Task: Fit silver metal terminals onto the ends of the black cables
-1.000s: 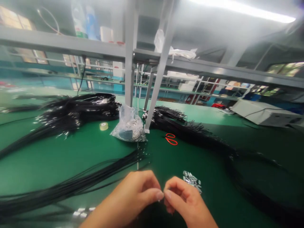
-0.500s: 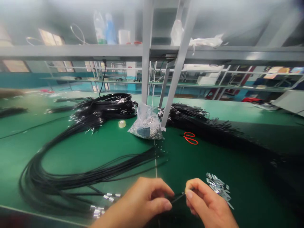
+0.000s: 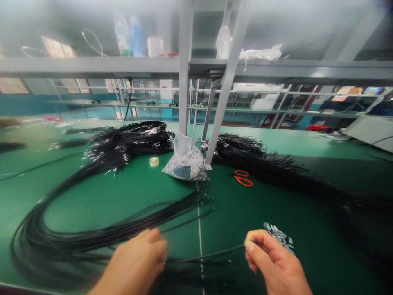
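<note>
Right hand point(image 3: 272, 259): pinches one cable point(image 3: 211, 255) near metal pieces point(image 3: 280, 236). Left hand point(image 3: 135, 258): blurred near the bundle point(image 3: 92, 237), grip unclear.

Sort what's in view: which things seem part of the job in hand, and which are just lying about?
Likely in the job:
black cable, pinched by the right hand
cable bundle near the left hand
small metal pieces beside the right hand

Apparently just lying about:
tape roll
red looped item
bottles on the shelf
</note>
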`<state>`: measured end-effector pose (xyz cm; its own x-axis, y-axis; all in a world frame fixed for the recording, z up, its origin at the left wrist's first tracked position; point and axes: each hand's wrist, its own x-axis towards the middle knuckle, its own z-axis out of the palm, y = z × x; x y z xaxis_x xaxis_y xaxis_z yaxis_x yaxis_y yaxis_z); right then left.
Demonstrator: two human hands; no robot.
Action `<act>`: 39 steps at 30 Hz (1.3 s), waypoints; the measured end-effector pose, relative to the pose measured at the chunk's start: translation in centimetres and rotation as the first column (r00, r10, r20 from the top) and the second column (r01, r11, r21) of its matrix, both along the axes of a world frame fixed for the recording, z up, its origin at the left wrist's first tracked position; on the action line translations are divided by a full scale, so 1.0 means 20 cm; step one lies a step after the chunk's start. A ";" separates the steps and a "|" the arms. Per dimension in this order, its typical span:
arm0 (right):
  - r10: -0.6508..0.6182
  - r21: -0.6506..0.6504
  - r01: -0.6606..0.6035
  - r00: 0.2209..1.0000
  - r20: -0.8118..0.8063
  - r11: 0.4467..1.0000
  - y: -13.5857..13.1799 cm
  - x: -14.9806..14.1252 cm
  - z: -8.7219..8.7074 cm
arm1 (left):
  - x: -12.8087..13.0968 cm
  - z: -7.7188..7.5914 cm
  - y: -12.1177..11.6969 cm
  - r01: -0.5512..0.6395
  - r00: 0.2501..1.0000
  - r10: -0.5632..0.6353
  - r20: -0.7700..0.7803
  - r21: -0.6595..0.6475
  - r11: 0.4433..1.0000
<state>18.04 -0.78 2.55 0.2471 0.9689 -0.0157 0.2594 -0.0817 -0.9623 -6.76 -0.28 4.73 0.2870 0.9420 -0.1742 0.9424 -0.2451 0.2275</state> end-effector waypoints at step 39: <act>0.087 -0.089 -0.041 0.794 0.602 0.995 0.33 0.55 -0.08 | 0.42 -0.13 0.24 0.128 0.801 -0.118 0.587 0.024 0.991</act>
<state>29.02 5.86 0.91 0.1660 0.9849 0.0498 0.7930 -0.1033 -0.6004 1.71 4.57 2.16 0.4528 0.8902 0.0499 0.5903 -0.3412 0.7315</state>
